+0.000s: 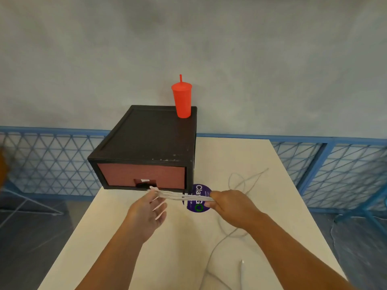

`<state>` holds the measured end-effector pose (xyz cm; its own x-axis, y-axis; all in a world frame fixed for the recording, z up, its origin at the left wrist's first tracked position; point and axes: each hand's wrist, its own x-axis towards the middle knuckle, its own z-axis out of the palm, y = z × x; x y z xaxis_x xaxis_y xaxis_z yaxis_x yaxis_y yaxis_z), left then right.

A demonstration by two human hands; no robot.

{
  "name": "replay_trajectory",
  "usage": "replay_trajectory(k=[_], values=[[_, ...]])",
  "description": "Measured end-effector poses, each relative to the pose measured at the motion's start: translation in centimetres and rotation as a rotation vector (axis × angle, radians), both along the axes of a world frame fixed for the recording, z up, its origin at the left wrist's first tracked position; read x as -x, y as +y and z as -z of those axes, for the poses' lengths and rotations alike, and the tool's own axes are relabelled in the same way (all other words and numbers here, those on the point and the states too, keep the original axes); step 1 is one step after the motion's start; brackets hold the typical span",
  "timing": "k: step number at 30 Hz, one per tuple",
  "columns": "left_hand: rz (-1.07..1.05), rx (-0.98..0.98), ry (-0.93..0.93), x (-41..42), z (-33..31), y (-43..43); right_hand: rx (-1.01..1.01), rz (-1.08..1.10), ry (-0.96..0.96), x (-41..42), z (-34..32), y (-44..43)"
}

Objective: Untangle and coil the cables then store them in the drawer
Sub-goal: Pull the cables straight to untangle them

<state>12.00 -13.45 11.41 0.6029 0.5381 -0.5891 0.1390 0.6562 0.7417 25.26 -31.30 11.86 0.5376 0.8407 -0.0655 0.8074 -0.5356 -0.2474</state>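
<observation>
A cream table (146,248) has a smooth, matt top, like laminate. On its far left, a black box (146,139) has a matt lid flecked with pale scuffs near the front edge. Its reddish-brown drawer front (125,174) looks finely textured, like woven cloth. The red tumbler (182,101) on the box looks like matt plastic. The thin white cable (180,196) looks smooth and plastic-coated. A round purple sticker (199,207) has a slight sheen. The far wall (251,59) is rough grey plaster, and the blue lattice (52,160) looks like painted metal.

Part-hidden purple sticker (198,189) behind cables (178,196)
</observation>
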Motion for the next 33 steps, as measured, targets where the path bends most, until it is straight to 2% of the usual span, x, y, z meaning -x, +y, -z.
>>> replay_trajectory(k=[2,4,6,9,11,12,15,19,23,28,33], values=[[-0.012,-0.001,-0.002,1.1,2.3,0.4,0.055,-0.037,0.004,0.8,2.2,0.5],[-0.031,-0.087,0.083,2.3,4.2,0.7,0.101,-0.064,0.021,1.7,3.9,0.9],[0.129,-0.345,0.26,3.3,5.7,0.8,0.113,-0.067,0.053,2.4,5.0,1.1],[0.55,-0.853,0.438,4.2,8.2,0.4,0.101,-0.074,0.111,3.0,5.7,1.8],[0.741,-1.114,0.412,4.0,9.3,-0.2,0.109,-0.11,0.129,3.4,5.7,2.5],[0.764,-1.194,0.346,3.6,9.5,-0.3,0.11,-0.128,0.136,3.6,5.6,2.8],[0.689,-1.225,0.238,2.4,9.2,0.3,0.081,-0.134,0.15,3.8,5.2,3.6],[0.747,-1.02,0.225,1.6,7.6,2.8,0.014,0.011,0.24,2.9,5.7,3.4],[0.924,-0.943,0.247,1.5,7.6,5.7,0.075,0.112,0.259,2.1,7.3,3.2],[1.11,-1.237,0.334,0.9,8.6,7.9,0.225,0.092,0.193,3.1,9.9,4.5],[1.171,-1.409,0.371,2.0,10.2,10.6,0.306,0.049,0.218,4.8,12.4,5.4]])
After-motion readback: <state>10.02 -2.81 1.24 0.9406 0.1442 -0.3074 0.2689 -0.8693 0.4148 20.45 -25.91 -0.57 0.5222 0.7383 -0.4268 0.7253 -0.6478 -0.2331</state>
